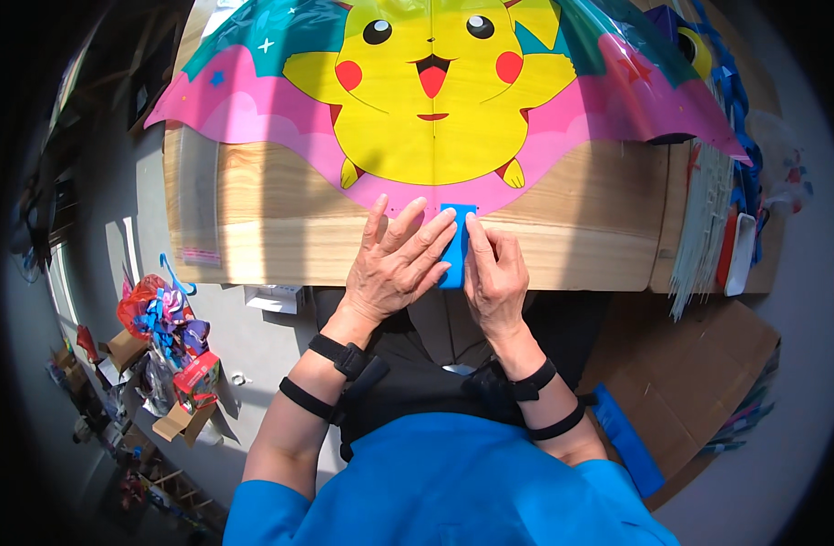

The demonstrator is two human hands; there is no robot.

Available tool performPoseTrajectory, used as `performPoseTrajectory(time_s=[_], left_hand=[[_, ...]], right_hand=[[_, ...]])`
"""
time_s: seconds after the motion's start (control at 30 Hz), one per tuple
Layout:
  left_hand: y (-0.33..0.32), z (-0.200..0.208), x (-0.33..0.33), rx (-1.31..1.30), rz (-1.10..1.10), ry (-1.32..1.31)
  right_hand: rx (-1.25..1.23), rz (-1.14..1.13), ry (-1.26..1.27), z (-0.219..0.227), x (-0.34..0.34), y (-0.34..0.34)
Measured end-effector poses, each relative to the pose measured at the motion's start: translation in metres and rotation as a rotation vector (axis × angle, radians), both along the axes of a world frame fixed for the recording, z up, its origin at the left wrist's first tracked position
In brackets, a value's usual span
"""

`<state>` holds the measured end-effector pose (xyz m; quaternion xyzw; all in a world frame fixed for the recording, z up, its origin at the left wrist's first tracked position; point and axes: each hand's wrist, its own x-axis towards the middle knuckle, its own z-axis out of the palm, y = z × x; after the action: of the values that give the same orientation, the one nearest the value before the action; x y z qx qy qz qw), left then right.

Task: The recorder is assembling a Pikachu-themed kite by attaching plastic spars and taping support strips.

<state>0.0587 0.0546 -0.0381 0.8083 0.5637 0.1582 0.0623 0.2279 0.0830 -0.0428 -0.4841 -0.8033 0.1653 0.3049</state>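
Note:
A shiny kite (554, 118) lies on the table, printed with a yellow cartoon character on pink and teal. At its near point, a flat blue strip (452, 273) overlaps the pink edge and runs toward me over the wood. My left hand (394, 255) lies with fingers spread over the pink edge, its fingertips touching the strip's left side. On the strip's right side, my right hand (495, 273) holds its edge, index finger straight near the top and the other fingers curled. The thumb of the right hand is partly hidden.
The wooden table (280, 227) has a clear plastic sleeve (200, 191) at left. At right lie a bundle of pale thin strips (699, 232) and a red-and-white object (737, 255). Cardboard (699, 382) and another blue piece (628, 441) sit lower right. Colourful bags and boxes (176, 337) stand left.

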Motion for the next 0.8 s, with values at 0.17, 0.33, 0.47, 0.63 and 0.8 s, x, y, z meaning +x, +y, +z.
performPoseTrajectory(time_s=[0.17, 0.33, 0.47, 0.63, 0.8], left_hand=[[-0.0007, -0.0009, 0.0001, -0.009, -0.001, -0.002], [-0.0002, 0.0014, 0.0021, 0.002, 0.015, -0.018], [0.0003, 0.0017, 0.0021, 0.01, 0.018, -0.02], [-0.0004, 0.0005, 0.0027, 0.016, 0.02, -0.025], [-0.0004, 0.0007, 0.0022, 0.005, 0.026, -0.023]], right_hand=[[-0.011, -0.015, 0.007, -0.0016, -0.0021, 0.0033], [-0.01, -0.022, 0.007, -0.0016, -0.003, 0.0039], [-0.021, -0.029, -0.003, -0.0023, -0.0023, 0.0034], [-0.026, -0.033, -0.001, -0.0027, -0.002, 0.0026], [-0.019, -0.029, 0.004, -0.0035, -0.0027, 0.0035]])
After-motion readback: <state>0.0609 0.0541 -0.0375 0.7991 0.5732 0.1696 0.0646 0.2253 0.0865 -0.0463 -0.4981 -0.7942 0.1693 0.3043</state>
